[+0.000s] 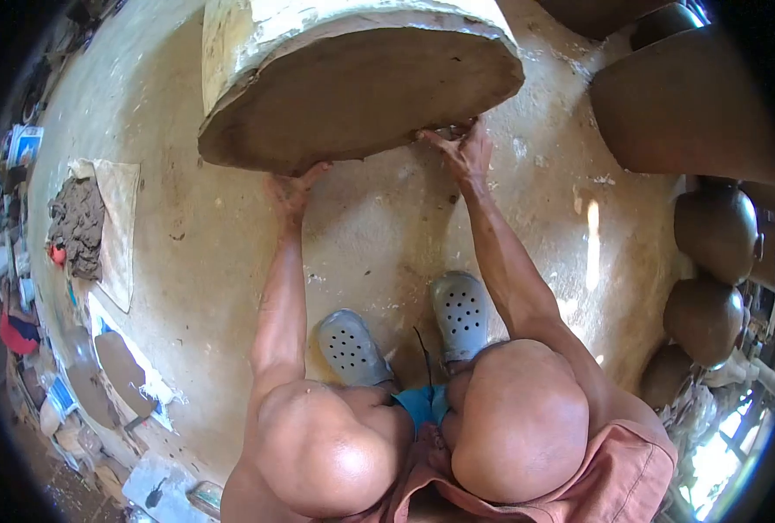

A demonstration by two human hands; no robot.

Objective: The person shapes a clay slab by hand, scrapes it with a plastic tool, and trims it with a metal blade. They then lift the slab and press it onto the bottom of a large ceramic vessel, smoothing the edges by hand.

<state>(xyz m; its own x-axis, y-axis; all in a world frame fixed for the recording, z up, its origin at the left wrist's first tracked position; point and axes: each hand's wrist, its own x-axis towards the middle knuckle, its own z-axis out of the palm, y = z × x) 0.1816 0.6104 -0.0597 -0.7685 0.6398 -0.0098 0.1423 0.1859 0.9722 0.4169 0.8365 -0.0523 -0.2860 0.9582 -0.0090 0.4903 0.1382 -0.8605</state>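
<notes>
A large round form (361, 96) with a flat brown clay face and a pale, whitish side is tilted up at the top of the view. My left hand (293, 190) is at its lower left edge, thumb and fingers spread, partly hidden by the edge. At the lower right edge, my right hand (464, 152) grips the rim, with the thumb on the near side and the other fingers up beside it. Both arms stretch forward past my bent knees.
Wet clay (78, 227) lies on a pale cloth (119, 235) at the left, near a flat clay piece (124, 373) on a white sheet. Large brown clay pots (717, 231) line the right side. My grey clogs (352, 347) rest on the floor (361, 235).
</notes>
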